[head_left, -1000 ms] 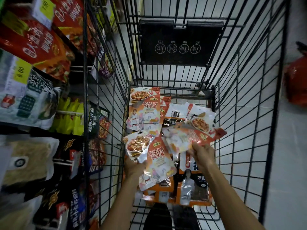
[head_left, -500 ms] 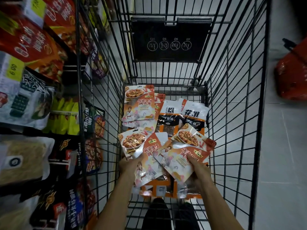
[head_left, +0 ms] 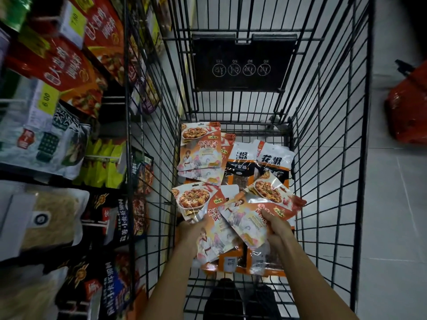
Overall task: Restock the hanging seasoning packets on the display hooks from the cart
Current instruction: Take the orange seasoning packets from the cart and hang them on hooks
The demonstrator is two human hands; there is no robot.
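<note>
Both my hands reach down into a black wire cart (head_left: pixel 328 172). My left hand (head_left: pixel 191 229) grips orange and white seasoning packets (head_left: pixel 208 218) with a dish photo on top. My right hand (head_left: pixel 275 225) holds another packet of the same kind (head_left: pixel 261 204), which lies tilted across the left bunch and overlaps it. More of these orange packets (head_left: pixel 199 148) lie flat at the cart's far left. White and black pepper packets (head_left: pixel 263 162) lie at the far right. Further packets lie under my hands, mostly hidden.
Display hooks on the left carry hanging goods: red packets (head_left: pixel 69 68), white and grey bags (head_left: pixel 41 139), yellow-green packets (head_left: pixel 104 162), black packets (head_left: pixel 111 218). A black sign plate (head_left: pixel 242 63) hangs on the cart's far wall. A red basket (head_left: pixel 409 107) sits on the grey floor at right.
My right hand has lowered its packet and brought it left and down onto the packets in my left hand. The view has tilted slightly toward the cart.
</note>
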